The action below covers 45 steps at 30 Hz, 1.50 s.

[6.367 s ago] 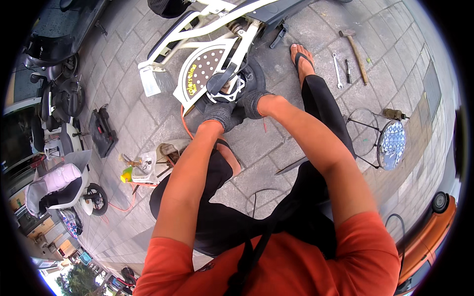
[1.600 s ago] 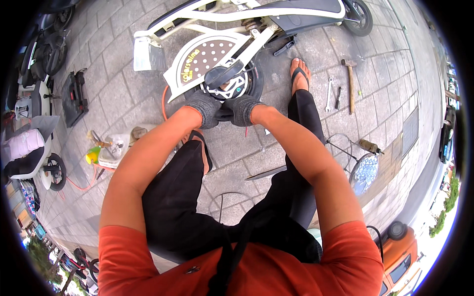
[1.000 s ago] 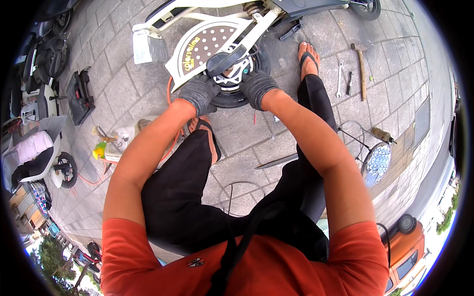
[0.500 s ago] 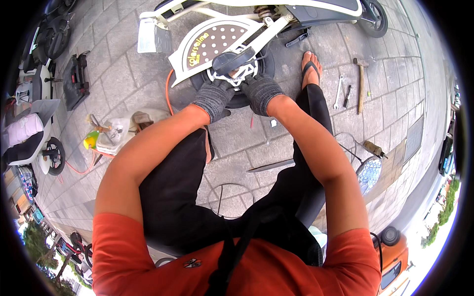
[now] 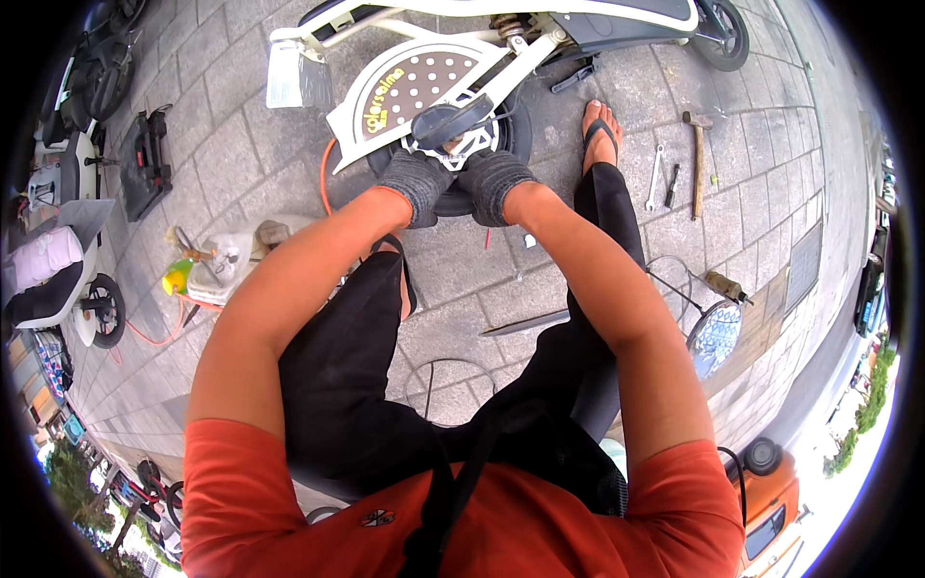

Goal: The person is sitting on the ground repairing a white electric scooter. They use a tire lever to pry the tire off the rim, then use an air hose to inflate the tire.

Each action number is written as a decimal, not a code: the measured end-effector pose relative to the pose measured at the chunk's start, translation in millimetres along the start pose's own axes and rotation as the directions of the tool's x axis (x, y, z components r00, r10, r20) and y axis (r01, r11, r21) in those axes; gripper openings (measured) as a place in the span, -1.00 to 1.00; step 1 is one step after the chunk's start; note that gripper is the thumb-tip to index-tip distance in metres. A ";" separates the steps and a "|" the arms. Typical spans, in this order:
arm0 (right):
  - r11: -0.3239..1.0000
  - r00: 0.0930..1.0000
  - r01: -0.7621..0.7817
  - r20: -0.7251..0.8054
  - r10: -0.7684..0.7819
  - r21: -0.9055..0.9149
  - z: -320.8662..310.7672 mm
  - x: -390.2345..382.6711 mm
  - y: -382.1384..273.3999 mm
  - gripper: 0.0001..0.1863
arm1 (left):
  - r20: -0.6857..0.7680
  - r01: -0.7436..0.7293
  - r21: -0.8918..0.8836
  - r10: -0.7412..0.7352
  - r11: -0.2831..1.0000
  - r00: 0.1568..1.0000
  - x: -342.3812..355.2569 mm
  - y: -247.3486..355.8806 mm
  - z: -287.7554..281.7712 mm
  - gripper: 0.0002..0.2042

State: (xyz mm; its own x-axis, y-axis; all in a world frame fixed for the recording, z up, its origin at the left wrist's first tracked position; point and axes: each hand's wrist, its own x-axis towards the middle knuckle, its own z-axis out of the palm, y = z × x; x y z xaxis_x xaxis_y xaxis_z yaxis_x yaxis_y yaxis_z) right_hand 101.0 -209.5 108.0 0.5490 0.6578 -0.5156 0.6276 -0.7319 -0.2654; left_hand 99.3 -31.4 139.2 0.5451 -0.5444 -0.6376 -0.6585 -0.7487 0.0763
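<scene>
The gloved left hand (image 5: 416, 185) and right hand (image 5: 494, 183) touch the tyre (image 5: 523, 143), their grip indiscernible; its slipping suddenly could cause a pinch.

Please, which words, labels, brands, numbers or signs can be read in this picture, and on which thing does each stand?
Dotted cover: yellow lettering, legible, but I leave its wording out.
Shirt: small emblem; any lettering on it is too small to read.
Tyre: no readable text.

Bright daylight; curved, perhaps soft edges
</scene>
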 end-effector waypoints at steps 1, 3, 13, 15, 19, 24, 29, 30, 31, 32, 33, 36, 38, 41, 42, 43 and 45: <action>1.000 0.996 -0.007 0.087 0.007 0.006 -4.4 0.9 -2.4 -0.60 | 0.015 -0.012 0.008 0.012 1.000 1.000 1.2 -1.7 2.0 -0.37; 1.000 0.996 0.008 0.093 -0.008 -0.005 -6.1 3.8 -5.1 -0.62 | 0.046 -0.030 0.028 0.029 0.999 0.999 1.4 -7.0 8.9 -0.37; 0.977 0.992 -0.029 0.113 0.054 -0.213 -10.6 -4.9 -13.5 -0.65 | 0.098 -0.018 -0.245 0.043 0.969 0.994 17.7 -16.9 38.5 -0.44; 0.989 0.992 -0.058 0.106 0.072 -0.136 -19.3 -8.4 -11.0 -0.65 | 0.004 -0.083 -0.382 0.091 0.920 0.996 17.2 -25.8 50.0 -0.49; 0.995 0.998 -0.053 0.009 0.054 -0.081 -8.7 -13.3 -1.5 -0.67 | -0.041 -0.100 -0.488 0.092 0.867 0.995 17.3 -29.9 49.4 -0.52; 0.975 0.998 -0.062 -0.030 0.057 -0.215 -5.1 -14.7 -6.4 -0.71 | -0.226 -0.166 -0.786 -0.028 0.596 0.974 -8.3 -22.2 42.1 -0.51; 0.951 0.988 -0.096 0.085 0.126 -0.293 -15.8 -11.3 -18.2 -0.68 | 0.085 0.265 -0.884 -0.425 0.385 0.901 -47.1 -26.0 77.3 -0.46; 0.946 0.975 -0.084 0.168 0.142 -0.313 -28.0 -8.1 -26.0 -0.65 | 0.254 0.355 -0.925 -0.473 0.136 0.843 -50.7 -18.3 74.5 -0.45; 0.940 0.954 -0.070 0.252 0.160 -0.334 -34.2 -5.4 -31.5 -0.62 | 0.424 0.418 -0.900 -0.473 -0.125 0.772 -50.9 -5.3 70.8 -0.45; 0.947 0.977 -0.112 0.142 0.161 -0.301 -31.3 -5.8 -32.0 -0.65 | 0.581 0.447 -0.810 -0.425 -0.379 0.694 -51.9 1.4 68.8 -0.44; 0.953 0.987 -0.145 0.026 0.158 -0.265 -27.2 -7.2 -30.3 -0.67 | 0.605 0.377 -0.770 -0.405 -0.514 0.685 -45.9 -7.4 74.0 -0.34; 0.953 0.964 -0.224 -0.193 0.186 -0.202 4.8 -3.7 -25.4 -0.72 | 0.493 0.272 -0.867 -0.632 -0.418 0.598 -22.3 -16.2 70.0 -0.20; 0.957 0.963 -0.227 -0.191 0.192 -0.180 27.0 12.1 -21.6 -0.73 | 0.278 0.151 -0.960 -0.774 -0.235 0.569 16.0 -35.2 103.4 -0.15; 0.956 0.991 -0.134 -0.050 0.125 -0.261 2.2 10.3 -32.5 -0.76 | -0.013 -0.098 -0.994 -0.861 -0.043 0.509 41.7 -49.8 144.9 -0.12; 0.945 0.994 -0.092 0.035 0.108 -0.313 -5.1 1.1 -31.1 -0.76 | -0.098 -0.196 -0.981 -0.861 -0.003 0.499 40.8 -39.0 132.3 -0.11; 0.953 0.991 -0.061 0.099 0.094 -0.295 -8.0 -3.9 -22.6 -0.72 | -0.139 -0.223 -0.975 -0.839 0.021 0.527 34.6 -29.7 121.2 -0.17; 0.992 0.998 -0.039 0.040 0.045 -0.124 -9.4 -6.8 -9.4 -0.68 | -0.031 -0.158 -0.983 -0.768 -0.092 0.640 29.6 -40.8 117.5 -0.14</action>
State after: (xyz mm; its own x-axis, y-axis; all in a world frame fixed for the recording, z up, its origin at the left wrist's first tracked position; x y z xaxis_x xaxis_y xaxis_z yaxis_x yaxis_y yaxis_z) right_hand 96.6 -205.5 121.7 0.5540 0.6168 -0.5591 0.6690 -0.7296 -0.1420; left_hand 81.4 27.5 27.1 0.8703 0.2145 -0.4433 0.4849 -0.2166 0.8473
